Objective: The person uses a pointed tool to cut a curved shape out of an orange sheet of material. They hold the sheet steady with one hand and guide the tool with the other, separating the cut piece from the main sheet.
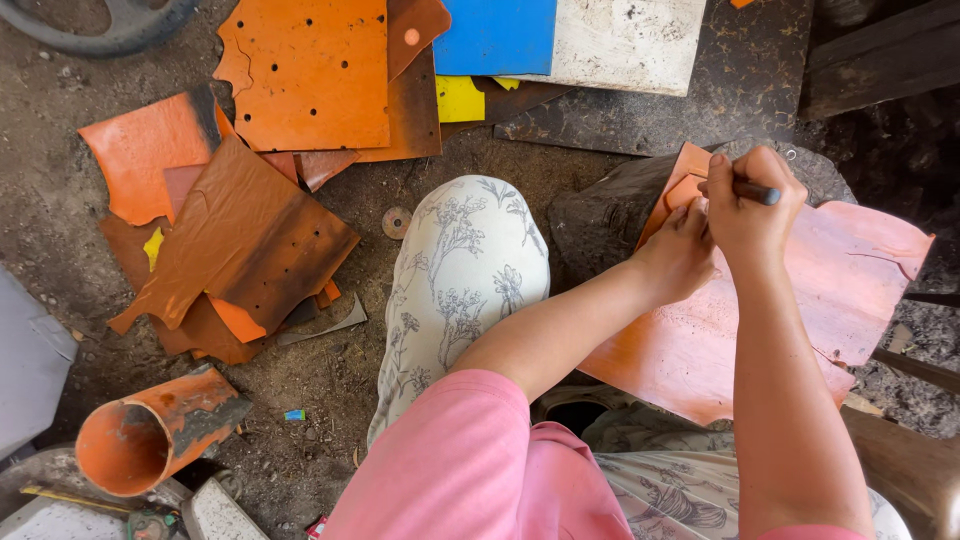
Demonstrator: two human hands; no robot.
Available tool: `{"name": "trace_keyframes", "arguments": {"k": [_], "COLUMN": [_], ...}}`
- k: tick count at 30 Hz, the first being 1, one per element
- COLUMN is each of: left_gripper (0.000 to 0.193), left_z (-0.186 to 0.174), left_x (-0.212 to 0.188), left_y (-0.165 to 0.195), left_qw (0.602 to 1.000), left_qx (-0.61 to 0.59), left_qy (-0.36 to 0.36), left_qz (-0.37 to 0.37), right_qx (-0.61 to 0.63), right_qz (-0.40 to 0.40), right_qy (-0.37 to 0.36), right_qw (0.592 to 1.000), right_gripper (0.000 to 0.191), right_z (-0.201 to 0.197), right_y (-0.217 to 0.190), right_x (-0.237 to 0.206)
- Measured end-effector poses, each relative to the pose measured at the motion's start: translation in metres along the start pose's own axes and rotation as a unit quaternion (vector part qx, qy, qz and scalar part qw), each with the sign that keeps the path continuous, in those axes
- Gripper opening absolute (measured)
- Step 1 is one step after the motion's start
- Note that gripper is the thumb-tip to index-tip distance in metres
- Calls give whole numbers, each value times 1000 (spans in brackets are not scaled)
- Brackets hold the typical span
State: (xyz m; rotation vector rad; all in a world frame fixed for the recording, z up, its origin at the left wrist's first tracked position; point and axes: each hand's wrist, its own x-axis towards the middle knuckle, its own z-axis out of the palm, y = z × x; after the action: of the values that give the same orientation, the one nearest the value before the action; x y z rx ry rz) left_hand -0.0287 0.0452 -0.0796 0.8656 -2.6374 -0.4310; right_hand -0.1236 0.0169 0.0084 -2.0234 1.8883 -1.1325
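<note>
A large orange sheet (850, 290) lies across a dark block (600, 215) in front of me. My right hand (752, 205) is closed around a dark rod-like tool (757, 191), held over the sheet's upper left corner. My left hand (680, 255) sits just left of it, fingers pressed down on the sheet near the tool's tip. The tip itself is hidden behind my hands. My knee in pale flowered cloth (460, 270) rises to the left of the block.
A pile of orange and brown sheet pieces (245, 235) with punched holes lies on the dirt floor at left, under a bigger orange sheet (310, 75). An orange pipe section (155, 430) lies at lower left. Blue (495, 35), yellow (458, 98) and white (625, 40) boards lie at top.
</note>
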Motion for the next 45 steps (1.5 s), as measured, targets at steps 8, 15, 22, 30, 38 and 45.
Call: {"name": "trace_keyframes", "arguments": {"k": [8,15,22,30,38,45], "left_gripper": [44,36,58,21,6,12], "left_z": [-2,-11,-24,-37,-65,-64], "left_x": [3,2,-9,50,102,108], "left_y": [-4,0,9,-43,-58,-61], "left_qw": [921,955,985,983,954,949], "left_qx": [-369,-280,76,-181,-30,-72], "left_qy": [10,32,149,-22,-259,-271], "left_qz": [-120,-92,-31,-14,145,142], "right_qx": [-31,88,272,339,369,375], "right_qz": [-13,112,160,254,301,259], "right_qy": [2,-60,53,251,205,207], "right_qw": [999,988,947,870,855,866], "right_gripper": [36,25,27,17,7,12], "right_z": [10,-8,-54,-58,13,37], "right_y": [-26,-34,-35,-25,-55,-49], "right_x": [-14,-22,-26,-96,-144,-101]}}
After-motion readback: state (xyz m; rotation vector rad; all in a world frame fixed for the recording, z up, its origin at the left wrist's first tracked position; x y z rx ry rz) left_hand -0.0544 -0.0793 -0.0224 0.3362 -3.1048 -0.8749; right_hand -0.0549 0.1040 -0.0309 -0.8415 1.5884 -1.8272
